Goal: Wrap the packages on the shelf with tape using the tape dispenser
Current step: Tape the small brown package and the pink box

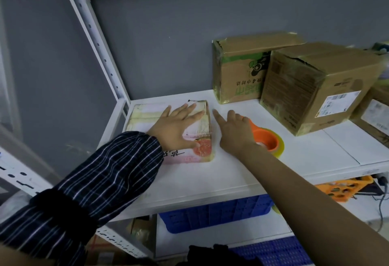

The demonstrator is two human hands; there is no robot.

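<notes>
Flat pink paper package (145,116) at white shelf's (210,177) left edge, under left hand's (179,126) spread fingers (189,108): likely light, stiff; grab its sides.

- A storeroom or parcel-packing room: white metal racking (99,44) with punched uprights stands against a bare grey wall (168,29)
- Brown cardboard boxes (315,88) sit on the white shelf (210,177), wrapped in clear tape, and one bears a printed shipping label (339,103)
- A flat taped package (139,116) and an orange tape dispenser (267,141) with a roll of clear tape lie on the same shelf
- The lower levels hold storage bins — a blue plastic crate (214,215) and an orange crate (345,187)
</notes>
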